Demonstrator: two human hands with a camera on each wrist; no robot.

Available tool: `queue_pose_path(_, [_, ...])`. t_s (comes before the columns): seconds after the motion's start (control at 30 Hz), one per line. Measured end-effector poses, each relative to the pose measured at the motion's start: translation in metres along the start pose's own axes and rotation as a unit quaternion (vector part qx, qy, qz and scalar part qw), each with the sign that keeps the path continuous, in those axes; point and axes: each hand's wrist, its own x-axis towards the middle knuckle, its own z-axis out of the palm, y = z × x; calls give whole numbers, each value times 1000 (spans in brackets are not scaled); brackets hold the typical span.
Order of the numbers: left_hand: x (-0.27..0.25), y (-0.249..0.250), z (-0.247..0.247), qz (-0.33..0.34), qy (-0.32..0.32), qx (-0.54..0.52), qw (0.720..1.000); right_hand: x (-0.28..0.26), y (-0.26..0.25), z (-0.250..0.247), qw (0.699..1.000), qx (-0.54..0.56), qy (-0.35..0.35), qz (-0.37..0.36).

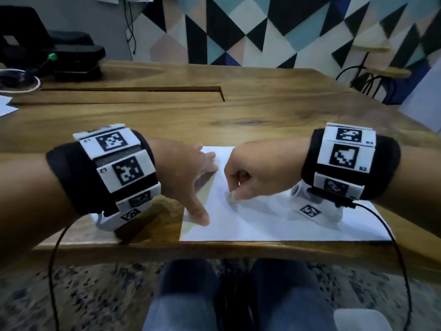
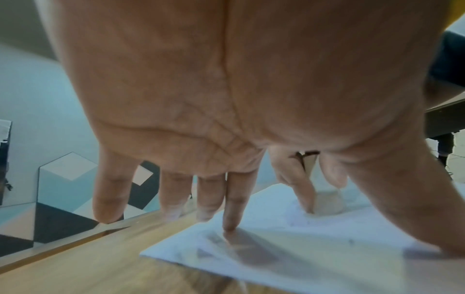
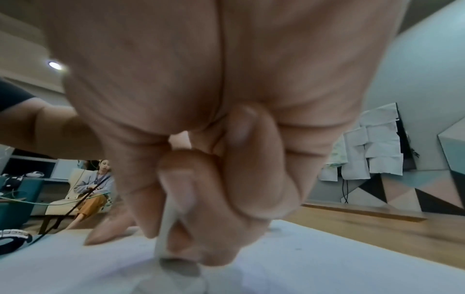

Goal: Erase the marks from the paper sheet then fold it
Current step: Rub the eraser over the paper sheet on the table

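A white paper sheet lies flat at the wooden table's near edge. My left hand is open and spread over the sheet's left part, its thumb and fingertips pressing the paper down. To its right, my right hand is curled into a fist over the sheet's middle and pinches a whitish eraser, whose lower end touches the paper. The left wrist view also catches the eraser, with faint grey pencil marks beside it. In the head view the eraser is hidden under the fist.
The wooden table has a long groove across its far left. Black equipment and cables sit at the back left, and white sheets lie at the left edge. Another person sits in a chair far behind.
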Motion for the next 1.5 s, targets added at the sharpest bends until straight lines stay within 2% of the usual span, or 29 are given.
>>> queue_pose_path(0.2, [9, 10, -5, 44, -2, -47, 998, -4, -3, 0, 1000, 2, 16, -13])
queue_pose_path(0.37, [10, 7, -3, 62, -13, -42, 997, -16, -33, 8, 997, 18, -38, -63])
queue_pose_path(0.53, [8, 10, -4, 24, -17, -36, 999, -3, 19, -7, 998, -45, 26, 45])
queue_pose_path(0.6, [8, 10, -3, 24, -14, -34, 999, -3, 17, -5, 999, -10, 17, 34])
queue_pose_path(0.67, [8, 10, -3, 28, -7, -48, 998, -8, -2, 2, 999, 27, -13, -13])
queue_pose_path(0.73, [8, 10, -3, 35, 0, -53, 998, -7, -5, 4, 999, 19, -17, -39])
queue_pose_path(0.87, [7, 11, -3, 20, -16, -30, 999, 5, 26, -7, 998, -33, 38, 34])
queue_pose_path(1.0, [9, 10, -4, 33, -3, -43, 999, -4, -1, 1, 1000, -1, -11, -18])
queue_pose_path(1.07, [10, 10, -3, 38, -2, -36, 999, -2, 5, -1, 999, -4, -15, -28])
queue_pose_path(1.2, [9, 9, -2, 28, -15, -23, 999, 6, 36, -11, 998, -10, 28, 51])
queue_pose_path(1.37, [10, 10, -2, 44, -5, -27, 999, -5, 2, 2, 999, 20, -16, -30])
queue_pose_path(1.5, [11, 9, -1, 30, -15, -12, 999, 2, 30, -8, 998, -16, 31, 47])
